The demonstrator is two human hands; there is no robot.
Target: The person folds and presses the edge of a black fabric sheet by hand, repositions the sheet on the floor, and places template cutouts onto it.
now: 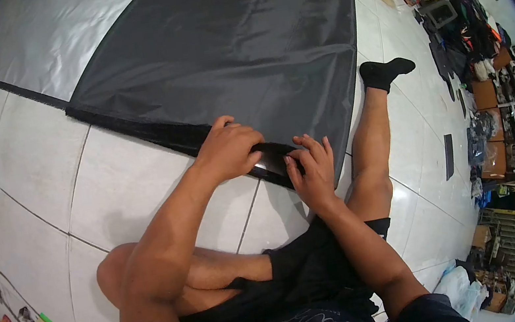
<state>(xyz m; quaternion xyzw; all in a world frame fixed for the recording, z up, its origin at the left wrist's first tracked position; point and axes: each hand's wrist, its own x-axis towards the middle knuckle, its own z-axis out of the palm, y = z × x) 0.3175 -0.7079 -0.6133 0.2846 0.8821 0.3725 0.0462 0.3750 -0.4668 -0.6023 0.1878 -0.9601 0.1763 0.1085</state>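
A large dark grey sheet (pixel 240 43) lies on the tiled floor, with a black strip (pixel 146 129) along its near edge. My left hand (pixel 227 149) grips that edge, its fingers curled over the black strip. Just to the right, my right hand (pixel 313 169) is at the same edge near the sheet's corner, fingers bent and pinching the dark material. Between the two hands the strip is lifted or folded and a shiny patch shows. What lies under my fingertips is hidden.
Silvery sheeting (pixel 46 39) spreads at the upper left. My outstretched leg (pixel 369 131) lies right of the sheet. A dark flat bar (pixel 449 157) rests on the floor at the right. Tools and cables lie at the lower left; crowded shelves and boxes (pixel 484 93) line the right.
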